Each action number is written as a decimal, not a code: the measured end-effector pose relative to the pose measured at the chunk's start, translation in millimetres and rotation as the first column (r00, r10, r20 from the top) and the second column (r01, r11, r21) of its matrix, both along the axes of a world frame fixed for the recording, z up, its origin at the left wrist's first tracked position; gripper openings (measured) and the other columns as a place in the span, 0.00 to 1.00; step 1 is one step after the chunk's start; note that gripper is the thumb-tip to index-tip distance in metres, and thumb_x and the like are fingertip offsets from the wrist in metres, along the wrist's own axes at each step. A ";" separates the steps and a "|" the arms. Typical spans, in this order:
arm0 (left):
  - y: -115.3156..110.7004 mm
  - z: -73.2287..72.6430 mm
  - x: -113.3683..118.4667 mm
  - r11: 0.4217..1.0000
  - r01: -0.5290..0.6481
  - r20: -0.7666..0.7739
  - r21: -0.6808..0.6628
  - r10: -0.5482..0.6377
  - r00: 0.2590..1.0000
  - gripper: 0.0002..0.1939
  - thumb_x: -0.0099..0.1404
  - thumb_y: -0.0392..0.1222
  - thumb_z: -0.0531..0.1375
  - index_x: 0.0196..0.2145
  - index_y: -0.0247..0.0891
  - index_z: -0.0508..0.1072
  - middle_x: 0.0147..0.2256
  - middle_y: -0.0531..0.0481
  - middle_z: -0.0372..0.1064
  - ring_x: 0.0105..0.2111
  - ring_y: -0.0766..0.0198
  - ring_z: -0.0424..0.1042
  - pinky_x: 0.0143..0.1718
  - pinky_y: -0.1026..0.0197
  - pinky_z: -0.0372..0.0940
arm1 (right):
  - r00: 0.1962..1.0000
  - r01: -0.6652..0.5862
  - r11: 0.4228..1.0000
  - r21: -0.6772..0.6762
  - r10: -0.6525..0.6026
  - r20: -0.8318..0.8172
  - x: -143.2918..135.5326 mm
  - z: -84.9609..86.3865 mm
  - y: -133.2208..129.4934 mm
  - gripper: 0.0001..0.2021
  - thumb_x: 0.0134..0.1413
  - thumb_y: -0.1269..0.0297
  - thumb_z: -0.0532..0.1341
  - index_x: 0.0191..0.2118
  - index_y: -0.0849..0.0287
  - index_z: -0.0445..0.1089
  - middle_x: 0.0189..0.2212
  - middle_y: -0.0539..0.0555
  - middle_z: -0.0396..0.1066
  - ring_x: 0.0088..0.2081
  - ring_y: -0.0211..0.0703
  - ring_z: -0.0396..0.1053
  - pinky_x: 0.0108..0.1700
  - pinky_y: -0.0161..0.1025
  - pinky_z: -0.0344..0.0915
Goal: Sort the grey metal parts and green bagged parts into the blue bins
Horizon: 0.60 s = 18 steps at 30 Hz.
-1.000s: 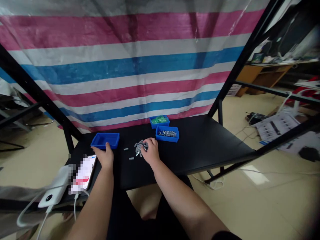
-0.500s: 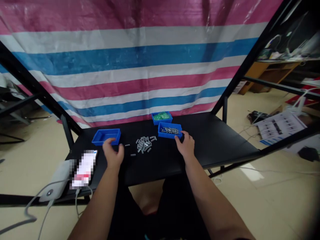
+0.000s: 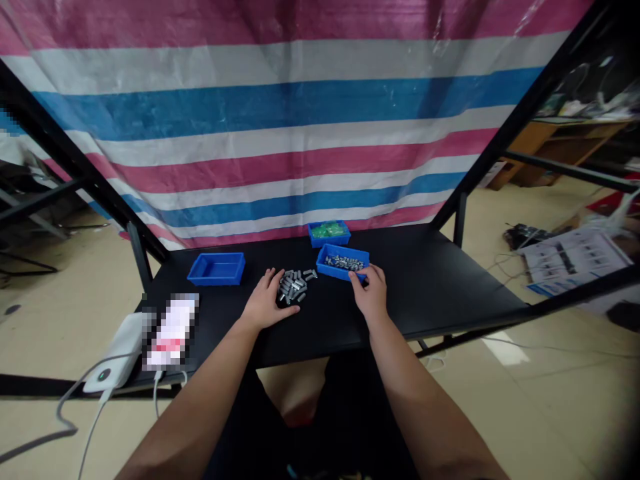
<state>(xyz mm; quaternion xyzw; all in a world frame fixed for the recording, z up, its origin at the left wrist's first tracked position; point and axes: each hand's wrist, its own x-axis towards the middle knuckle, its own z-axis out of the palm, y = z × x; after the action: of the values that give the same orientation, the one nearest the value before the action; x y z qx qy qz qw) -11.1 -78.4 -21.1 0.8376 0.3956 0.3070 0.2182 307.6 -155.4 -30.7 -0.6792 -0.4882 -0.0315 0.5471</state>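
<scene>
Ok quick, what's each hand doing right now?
Left hand: open, at the metal pieces.
Right hand: at a blue box; can't tell if it's gripping.

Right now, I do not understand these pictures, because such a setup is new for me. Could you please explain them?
There is no machine: these are one person's bare hands. Every picture comes from a head-worn camera, looking forward and down. On the black table, the left hand is open, curved around the left side of a pile of grey metal cylinders. The right hand touches the near right corner of a blue bin of small metal parts; I cannot tell whether it grips. Behind it stands a blue bin of green pieces. At left are a third blue bin and a phone.
</scene>
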 end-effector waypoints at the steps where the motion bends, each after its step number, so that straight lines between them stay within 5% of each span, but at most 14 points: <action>1: 3.1 -0.3 4.2 1.000 0.010 -0.006 0.008 -0.010 1.000 0.56 0.49 0.62 0.74 0.70 0.41 0.61 0.70 0.32 0.54 0.72 0.35 0.48 0.71 0.35 0.50 | 1.000 0.000 1.000 0.015 0.000 -0.007 -2.1 0.1 0.8 0.15 0.60 0.48 0.63 0.36 0.56 0.73 0.50 0.62 0.68 0.50 0.53 0.71 0.48 0.50 0.71; 13: 48.0 8.4 39.5 0.969 0.247 -0.126 0.004 -0.245 0.961 0.55 0.51 0.64 0.72 0.70 0.40 0.62 0.68 0.34 0.61 0.70 0.38 0.56 0.71 0.39 0.53 | 0.996 -0.038 0.999 0.035 0.041 -0.081 -4.1 2.2 2.2 0.12 0.54 0.53 0.67 0.31 0.56 0.72 0.50 0.61 0.62 0.52 0.54 0.70 0.47 0.48 0.74; 18: 57.4 11.2 49.9 0.963 0.267 -0.097 -0.023 -0.268 0.959 0.52 0.50 0.61 0.73 0.68 0.39 0.66 0.65 0.33 0.66 0.67 0.37 0.62 0.68 0.38 0.57 | 0.996 -0.095 0.989 0.113 0.094 0.008 -7.4 7.2 2.0 0.11 0.56 0.57 0.67 0.30 0.57 0.69 0.51 0.60 0.60 0.55 0.52 0.68 0.59 0.51 0.68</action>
<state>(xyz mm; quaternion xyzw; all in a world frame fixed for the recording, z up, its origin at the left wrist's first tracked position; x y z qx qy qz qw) 38.8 -21.0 -9.9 0.8965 0.2905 0.2310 0.2418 300.2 -153.3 -23.6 -0.6233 -0.5181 -0.0342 0.5848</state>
